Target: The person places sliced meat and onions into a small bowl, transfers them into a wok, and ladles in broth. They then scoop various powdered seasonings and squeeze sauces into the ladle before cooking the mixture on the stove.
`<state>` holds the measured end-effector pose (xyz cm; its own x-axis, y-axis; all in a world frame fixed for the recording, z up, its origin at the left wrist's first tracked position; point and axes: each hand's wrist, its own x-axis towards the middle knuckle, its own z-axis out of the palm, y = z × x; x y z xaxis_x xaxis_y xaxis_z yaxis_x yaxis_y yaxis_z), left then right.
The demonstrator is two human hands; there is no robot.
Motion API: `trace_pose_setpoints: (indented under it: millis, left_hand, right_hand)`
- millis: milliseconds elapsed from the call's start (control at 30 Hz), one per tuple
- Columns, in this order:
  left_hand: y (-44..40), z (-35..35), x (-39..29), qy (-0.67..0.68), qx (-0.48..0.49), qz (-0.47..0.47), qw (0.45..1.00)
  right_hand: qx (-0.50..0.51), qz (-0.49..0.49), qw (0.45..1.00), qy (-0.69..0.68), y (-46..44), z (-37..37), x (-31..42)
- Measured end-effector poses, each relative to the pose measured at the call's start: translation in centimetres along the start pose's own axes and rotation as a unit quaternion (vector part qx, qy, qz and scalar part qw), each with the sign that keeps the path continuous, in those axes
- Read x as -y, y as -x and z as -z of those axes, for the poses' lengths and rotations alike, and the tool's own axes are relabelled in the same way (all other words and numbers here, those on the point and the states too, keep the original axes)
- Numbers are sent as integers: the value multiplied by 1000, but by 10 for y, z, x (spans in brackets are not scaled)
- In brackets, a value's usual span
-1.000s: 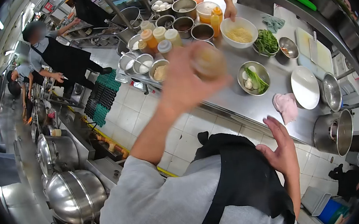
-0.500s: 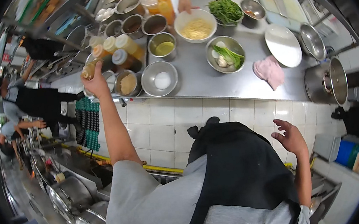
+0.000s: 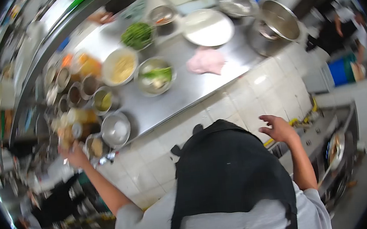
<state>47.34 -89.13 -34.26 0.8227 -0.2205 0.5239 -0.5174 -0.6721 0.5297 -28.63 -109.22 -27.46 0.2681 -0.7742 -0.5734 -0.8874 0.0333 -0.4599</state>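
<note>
The left arm is outstretched, elbow nearly straight. I place the left hand (image 3: pixel 75 156) well left of the white bowl (image 3: pixel 107 72) and nearer the wearer, just beside a blurred cluster of squeeze bottles (image 3: pixel 80 117). I cannot tell whether its fingers are closed on one. The right arm is bent at the elbow; I record the right hand (image 3: pixel 278 128) well to the right of the white bowl, clear of the counter (image 3: pixel 152 109), fingers slightly curled, thumb apart, grip wide.

The white bowl contains pale noodles. Just right of it, a steel bowl (image 3: pixel 143 87) holds a green stalk and white pieces. Beyond it I note leafy greens (image 3: pixel 137 36). On its near side stands a pot (image 3: pixel 114 101) with yellow contents.
</note>
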Motion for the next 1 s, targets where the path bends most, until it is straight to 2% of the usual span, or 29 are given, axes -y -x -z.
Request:
trace_pose_setpoints:
  millis: [33, 67, 100, 133, 167, 200, 267, 300, 333, 367, 433, 467, 533, 567, 667, 767, 833, 867, 900, 1000]
  left_hand:
    - [22, 20, -55, 70, -29, 21, 997]
    - [43, 17, -72, 142, -55, -11, 988]
    - [71, 7, -96, 225, -29, -46, 973]
    - [109, 1, -142, 235, 37, -29, 971]
    - [154, -13, -173, 232, 126, -64, 962]
    - [201, -29, -195, 228, 213, -109, 944]
    - [295, -52, -229, 268, 539, -77, 794]
    - [344, -93, -211, 322, 620, -222, 680]
    - [369, -88, -239, 280, 712, -240, 598]
    - [385, -71, -272, 234, 761, -247, 553]
    - [395, -49, -314, 158, 802, -253, 517]
    - [395, -42, -332, 122, 812, -258, 510]
    - [387, -32, -362, 38, 819, -273, 503]
    - [382, -35, -373, -2, 815, -287, 504]
    - [386, -55, -406, -82, 786, -363, 494]
    - [415, -58, -454, -64, 755, -420, 499]
    - [446, -69, -479, -8, 753, -444, 485]
    - [464, -80, -485, 19, 762, -446, 470]
    - [480, -73, -502, 12, 769, -448, 456]
    - [533, -52, -544, -34, 792, -454, 405]
  right_hand:
    - [4, -27, 1000, -13, 7, -3, -5]
    - [1, -31, 999, -25, 10, -12, -15]
    - [-8, -39, 999, -34, 13, -22, -31]
    - [0, -24, 998, -56, 13, -35, -51]
    - [41, -36, 997, -54, 19, -31, -49]
    - [45, -7, 999, -26, 18, -44, -70]
    - [38, -21, 997, -64, 22, -41, -98]
    - [21, -30, 996, -81, 30, -33, -120]
    - [-36, -63, 994, -80, 40, -26, -148]
    - [-90, -91, 989, -76, 50, -18, -179]
    - [-191, -251, 943, -107, 106, 23, -227]
    - [-281, -278, 918, -32, 124, 13, -293]
    - [-308, -435, 846, -22, 202, 40, -348]
    - [-373, -477, 796, -2, 235, 25, -398]
    - [-362, -615, 697, -69, 326, 5, -472]
    - [-335, -646, 671, -138, 358, -40, -517]
    - [-370, -629, 671, -135, 350, -66, -513]
    - [-388, -619, 670, -132, 342, -74, -508]
    - [-379, -621, 670, -145, 336, -76, -506]
    - [-439, -598, 655, -145, 324, -91, -488]
